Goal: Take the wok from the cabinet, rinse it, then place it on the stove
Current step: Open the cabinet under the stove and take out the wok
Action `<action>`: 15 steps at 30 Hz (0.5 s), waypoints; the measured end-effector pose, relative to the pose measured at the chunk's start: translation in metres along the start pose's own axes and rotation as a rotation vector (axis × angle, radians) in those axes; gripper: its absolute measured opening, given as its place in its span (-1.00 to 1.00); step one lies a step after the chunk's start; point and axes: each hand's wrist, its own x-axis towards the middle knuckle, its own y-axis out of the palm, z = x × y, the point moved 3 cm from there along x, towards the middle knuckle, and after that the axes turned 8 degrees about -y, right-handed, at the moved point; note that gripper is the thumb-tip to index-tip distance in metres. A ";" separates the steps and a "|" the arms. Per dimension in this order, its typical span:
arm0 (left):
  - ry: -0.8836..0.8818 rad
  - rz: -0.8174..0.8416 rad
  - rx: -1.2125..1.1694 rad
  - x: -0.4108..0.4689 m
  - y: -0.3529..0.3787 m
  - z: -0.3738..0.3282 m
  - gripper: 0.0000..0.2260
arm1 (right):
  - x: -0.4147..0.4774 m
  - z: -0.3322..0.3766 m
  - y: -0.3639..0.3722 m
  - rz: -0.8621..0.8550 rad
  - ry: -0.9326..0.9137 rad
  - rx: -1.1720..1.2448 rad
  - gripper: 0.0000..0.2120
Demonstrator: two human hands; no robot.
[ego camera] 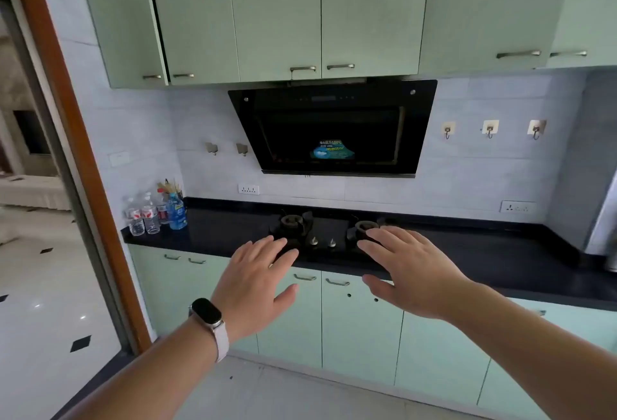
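Wok not in view; doors closed. Left hand (pixel 255 281) and right hand (pixel 409 267) hover, fingers spread, empty, before stove (pixel 322 230).

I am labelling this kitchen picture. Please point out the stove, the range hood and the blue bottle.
stove (pixel 329 230): head view, on the dark plate between the two burners.
range hood (pixel 334 125): head view, on its black glass front.
blue bottle (pixel 176 214): head view, on its body, at the label.

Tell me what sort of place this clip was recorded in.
A home kitchen, most likely. A two-burner gas stove is set into a black countertop, a black range hood hangs above it, and pale green cabinets run above and below.
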 end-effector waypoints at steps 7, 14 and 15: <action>0.025 -0.002 -0.009 -0.005 0.017 0.025 -0.53 | 0.018 0.023 0.023 0.004 0.016 -0.008 -0.44; 0.048 0.025 -0.055 -0.013 0.043 0.055 -0.54 | 0.035 0.055 0.050 0.046 0.032 0.022 -0.44; 0.051 0.032 -0.058 -0.014 0.046 0.059 -0.54 | 0.036 0.058 0.054 0.058 0.037 0.032 -0.45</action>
